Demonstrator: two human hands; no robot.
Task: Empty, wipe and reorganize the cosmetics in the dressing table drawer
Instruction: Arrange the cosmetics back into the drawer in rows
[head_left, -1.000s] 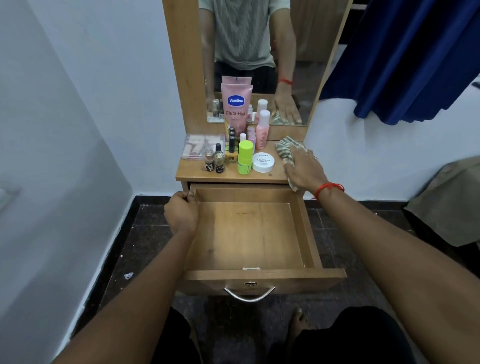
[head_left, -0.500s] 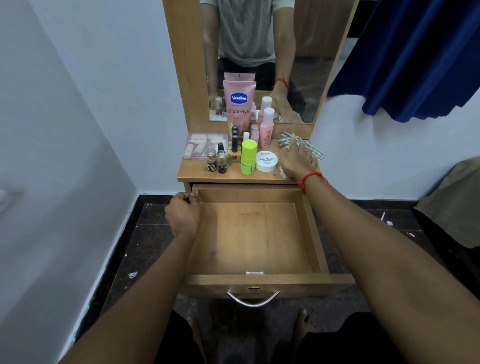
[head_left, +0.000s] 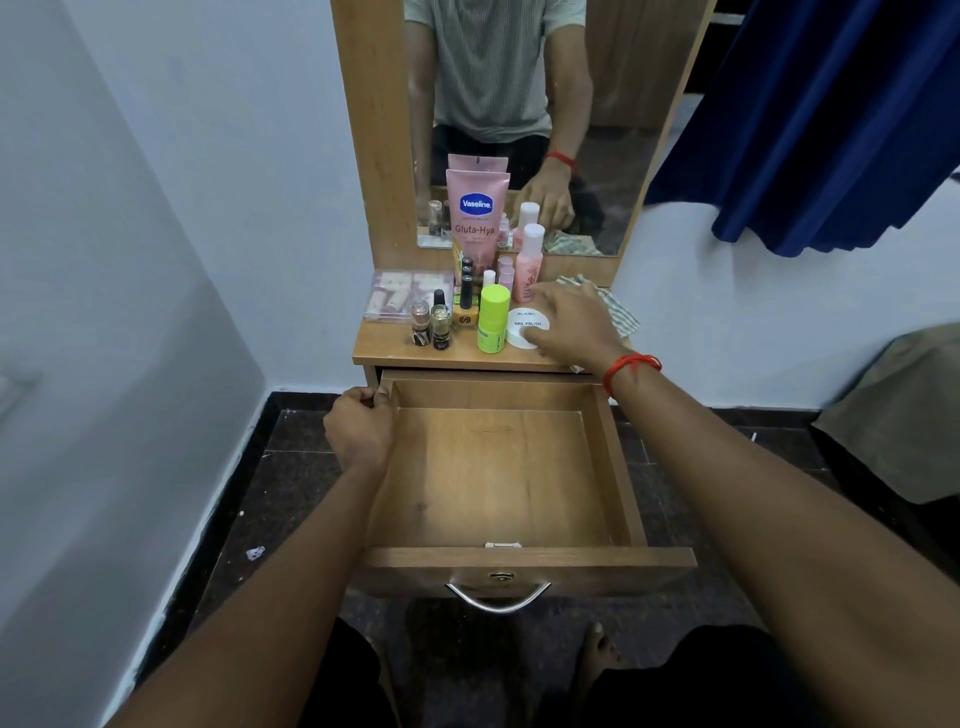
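Drawer (head_left: 498, 467) pulled out under bench (head_left: 384, 351), nothing inside. Cosmetics stand on bench. Left hand (head_left: 358, 434) fingers curled, gripping drawer's left wall. Right hand (head_left: 569, 322) fingers spread over white jar (head_left: 522, 325), cloth (head_left: 618, 314) behind.

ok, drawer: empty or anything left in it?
Empty. The drawer is pulled fully out and its bare wood floor shows edge to edge; cosmetics stand on the tabletop.

Soft, even indoor light, slightly dim; faint shadows inside the drawer (head_left: 498, 467). Wide-angle bending stretches the frame edges, and the corners look soft and smeared.
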